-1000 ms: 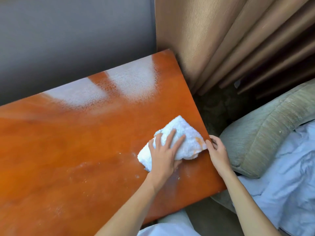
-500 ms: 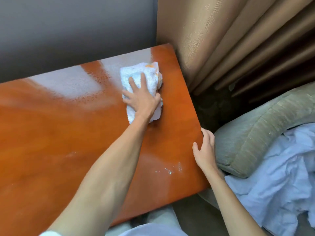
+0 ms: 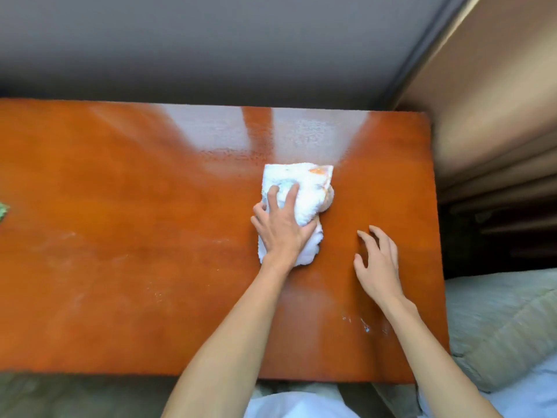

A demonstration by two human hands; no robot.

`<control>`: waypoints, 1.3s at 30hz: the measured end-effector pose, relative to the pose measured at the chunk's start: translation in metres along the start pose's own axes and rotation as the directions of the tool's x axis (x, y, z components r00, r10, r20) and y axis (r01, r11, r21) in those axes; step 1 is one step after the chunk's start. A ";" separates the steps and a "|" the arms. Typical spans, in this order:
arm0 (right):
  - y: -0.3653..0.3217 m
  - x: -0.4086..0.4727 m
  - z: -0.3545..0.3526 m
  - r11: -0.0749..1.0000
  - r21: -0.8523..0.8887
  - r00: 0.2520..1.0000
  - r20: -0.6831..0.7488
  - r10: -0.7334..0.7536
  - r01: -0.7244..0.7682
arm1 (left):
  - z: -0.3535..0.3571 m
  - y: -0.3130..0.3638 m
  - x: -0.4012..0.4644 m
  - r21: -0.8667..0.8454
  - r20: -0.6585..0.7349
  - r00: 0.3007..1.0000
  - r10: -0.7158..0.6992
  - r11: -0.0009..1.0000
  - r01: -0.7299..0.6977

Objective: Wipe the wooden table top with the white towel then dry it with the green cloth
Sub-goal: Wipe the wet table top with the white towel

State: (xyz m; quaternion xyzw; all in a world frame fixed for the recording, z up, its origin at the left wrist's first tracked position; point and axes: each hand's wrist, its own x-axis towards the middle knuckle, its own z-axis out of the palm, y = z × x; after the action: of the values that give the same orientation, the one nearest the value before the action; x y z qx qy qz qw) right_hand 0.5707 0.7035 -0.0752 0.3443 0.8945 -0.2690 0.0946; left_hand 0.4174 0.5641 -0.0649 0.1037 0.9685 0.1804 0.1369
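Pressed flat under the left hand (image 3: pixel 281 227), the white towel (image 3: pixel 301 203) is pinned by palm and spread fingers to the wooden table top (image 3: pixel 135 236), right of centre. Just right of it, the right hand (image 3: pixel 378 260) rests open on the wood, holding nothing. Wet sheen lies along the far edge and flecks near the right corner; overlapping, even strokes should reach both. A sliver of green cloth (image 3: pixel 3 210) shows at far left.
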 end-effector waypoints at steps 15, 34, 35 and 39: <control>-0.044 0.003 0.012 0.999 0.017 0.999 0.011 -0.052 0.052 | -0.071 -0.135 0.043 -0.020 -0.137 0.915 -0.379 0.925 0.380; -0.083 -0.001 0.025 0.993 -0.101 0.990 0.114 0.080 -0.069 | -0.039 -0.081 0.024 0.092 0.161 0.960 0.227 0.966 -0.244; -0.093 0.001 0.028 0.993 -0.102 0.990 0.117 0.077 -0.065 | -0.049 -0.102 0.031 0.085 0.127 0.976 0.175 0.979 -0.187; -0.148 0.006 0.052 0.996 -0.088 0.989 0.147 -0.012 0.025 | -0.096 -0.204 0.050 0.075 -0.007 0.999 -0.041 0.996 0.041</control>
State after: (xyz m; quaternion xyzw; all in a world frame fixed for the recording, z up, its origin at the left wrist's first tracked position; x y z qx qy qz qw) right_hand 0.4671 0.5871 -0.0593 0.3109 0.8994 -0.2541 0.1727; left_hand 0.3108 0.3599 -0.0675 0.0883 0.9769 0.1412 0.1337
